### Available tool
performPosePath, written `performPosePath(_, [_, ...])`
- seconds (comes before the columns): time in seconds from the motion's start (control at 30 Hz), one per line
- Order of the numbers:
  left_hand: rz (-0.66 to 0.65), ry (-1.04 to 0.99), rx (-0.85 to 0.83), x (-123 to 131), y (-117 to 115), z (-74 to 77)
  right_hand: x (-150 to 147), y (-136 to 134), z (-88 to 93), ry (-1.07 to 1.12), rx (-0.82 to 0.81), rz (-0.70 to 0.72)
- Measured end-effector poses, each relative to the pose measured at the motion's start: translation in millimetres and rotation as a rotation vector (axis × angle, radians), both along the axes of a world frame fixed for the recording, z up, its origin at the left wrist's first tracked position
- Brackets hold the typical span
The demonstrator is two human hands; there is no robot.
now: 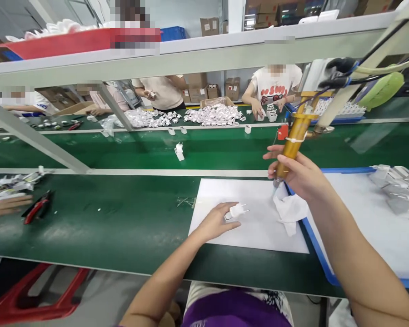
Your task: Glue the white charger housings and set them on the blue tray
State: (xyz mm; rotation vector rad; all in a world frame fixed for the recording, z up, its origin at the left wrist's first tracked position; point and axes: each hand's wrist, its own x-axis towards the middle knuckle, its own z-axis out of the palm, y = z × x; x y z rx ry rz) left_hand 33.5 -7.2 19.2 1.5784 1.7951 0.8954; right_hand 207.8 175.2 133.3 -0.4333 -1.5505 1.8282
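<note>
My left hand [215, 222] pinches the small white plug [236, 211] by its body on the paper sheet [225, 190] atop the worktop [122, 213], light, hard and slippery I'd judge, while my right hand [301, 175] grips the golden dispenser [293, 141] around its barrel.

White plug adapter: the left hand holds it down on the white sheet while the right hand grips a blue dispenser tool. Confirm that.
Not quite. The head view shows the tool in the right hand is gold, not blue. The left hand does hold the white plug adapter on the white sheet.
</note>
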Motion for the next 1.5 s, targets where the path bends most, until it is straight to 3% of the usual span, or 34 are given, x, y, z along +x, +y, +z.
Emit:
performPosePath(0.2, [0.295,-0.255,0.095,12.1,2.7,-10.9,-31.2,-29.8,6.0,0.127,-0.04,0.073])
performPosePath(0.33, [0.429,-0.224,0.182,13.6,-3.9,-15.8,-35.5,-42.9,2.4,0.188,-0.006,-0.009])
performPosePath(0.53, [0.367,0.138,0.143,21.5,-18.0,-24.3,-31.7,-52.1,1.2,0.243,-0.001,-0.08])
performPosePath(0.67, [0.284,0.182,0.013,15.6,-8.9,-24.2,-33.2,-52.4,1.3,0.268,-0.004,-0.082])
performPosePath(0.8, [0.289,0.105,-0.064,19.2,-2.1,-18.0,-34.9,-54.0,-0.5,0.266,0.011,-0.075])
performPosePath(0.93, [0.282,0.014,0.001,41.6,-7.6,-6.2,-35.8,-56.8,-1.8,0.25,0.034,-0.091])
performPosePath(1.13, [0.331,0.136,0.001,62.0,-8.3,15.7,-35.5,-58.2,-1.4,0.222,0.102,-0.114])
performPosePath(1.27, [0.349,0.105,0.01,65.9,-5.8,28.8,-34.8,-57.5,-1.4,0.19,0.117,-0.115])
performPosePath(1.5, [0.369,0.116,0.058,69.1,-4.1,40.7,-37.0,-56.5,-1.9,0.233,0.138,-0.166])
